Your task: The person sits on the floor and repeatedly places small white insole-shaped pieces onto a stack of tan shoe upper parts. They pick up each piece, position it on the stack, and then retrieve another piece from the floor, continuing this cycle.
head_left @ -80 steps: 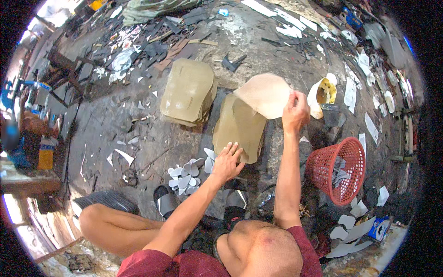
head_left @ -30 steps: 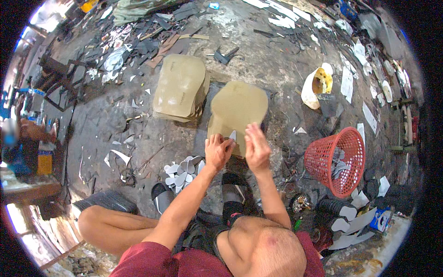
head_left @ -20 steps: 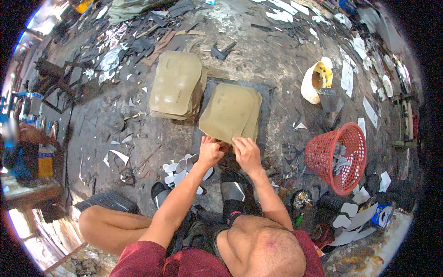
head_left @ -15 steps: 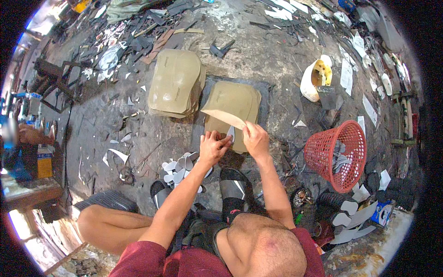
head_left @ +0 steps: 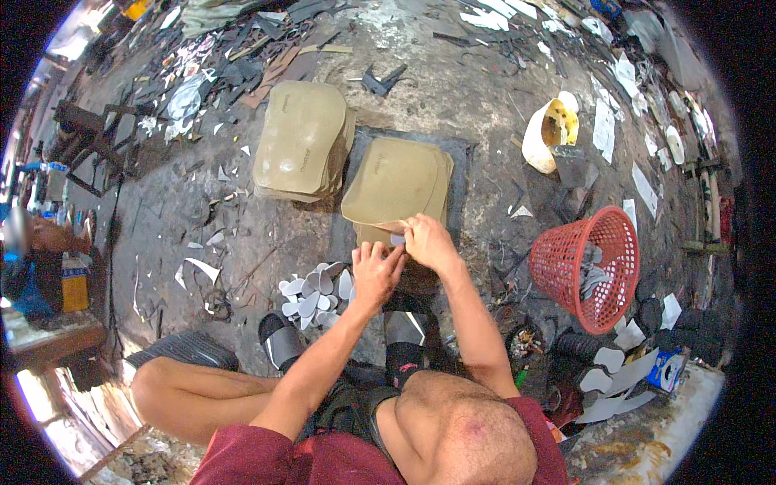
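Observation:
My right hand (head_left: pixel 430 244) pinches the near edge of the top tan sheet (head_left: pixel 392 182), which curls up from the stack under it. Beneath that edge, my left hand (head_left: pixel 377 273) reaches low with bent fingers, its thumb and fingertips at a small pale grey piece (head_left: pixel 397 240). Most of that piece is hidden by the sheet and fingers. This stack rests on a dark square slab (head_left: pixel 462 174). Left of it stands a second stack of tan sheets (head_left: pixel 297 141) with rounded outlines. A loose pile of pale grey oval pieces (head_left: pixel 311 293) lies by my left foot.
To the right, a red perforated basket (head_left: pixel 558 263) leans over with grey scraps inside. A cut-open white container (head_left: pixel 537 141), yellowish within, lies beyond it. Dark and white offcuts litter the floor. At the left are a dark metal frame (head_left: pixel 89 149) and a low wooden bench (head_left: pixel 61 338).
The lifted sheet edge has come down nearer the stack with my right hand, which moved slightly left. The pale piece in my left hand has gone lower under the sheet.

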Demonstrator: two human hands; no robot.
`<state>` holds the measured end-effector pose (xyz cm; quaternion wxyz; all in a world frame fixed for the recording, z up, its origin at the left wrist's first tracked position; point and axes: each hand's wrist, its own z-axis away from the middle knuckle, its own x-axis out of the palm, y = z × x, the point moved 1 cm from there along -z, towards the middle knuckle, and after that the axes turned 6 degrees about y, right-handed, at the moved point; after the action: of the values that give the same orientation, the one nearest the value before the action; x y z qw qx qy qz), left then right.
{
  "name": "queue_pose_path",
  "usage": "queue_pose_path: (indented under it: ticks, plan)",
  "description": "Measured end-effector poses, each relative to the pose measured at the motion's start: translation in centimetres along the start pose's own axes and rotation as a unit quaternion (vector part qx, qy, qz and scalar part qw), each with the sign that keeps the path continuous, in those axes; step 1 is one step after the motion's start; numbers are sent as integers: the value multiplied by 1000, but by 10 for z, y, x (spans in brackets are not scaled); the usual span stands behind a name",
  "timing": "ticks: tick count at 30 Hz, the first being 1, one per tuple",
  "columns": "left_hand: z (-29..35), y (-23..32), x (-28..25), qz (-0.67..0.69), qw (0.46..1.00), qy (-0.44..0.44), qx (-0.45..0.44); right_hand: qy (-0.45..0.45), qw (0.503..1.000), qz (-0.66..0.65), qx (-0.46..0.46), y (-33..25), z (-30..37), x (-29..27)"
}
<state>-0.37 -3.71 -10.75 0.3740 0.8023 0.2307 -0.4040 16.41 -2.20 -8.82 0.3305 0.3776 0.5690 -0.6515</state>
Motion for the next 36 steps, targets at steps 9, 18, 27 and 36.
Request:
queue_pose_path:
  ticks: [9, 18, 27, 36]
  plan:
    - [7, -1, 0, 49, 970, 64, -230, 19, 992, 77, -93, -1, 28, 1]
    - [-47, -32, 1, 288, 894, 68, -337, 1, 999, 41, 3, -29, 52, 3]
    - [-25, -3, -34, 638, 568, 89, -512, 74, 565, -770, 288, 2, 38, 4]
    - [-10, -21, -36, 660, 466, 42, -588, 23, 522, -812, 260, -21, 48, -17]
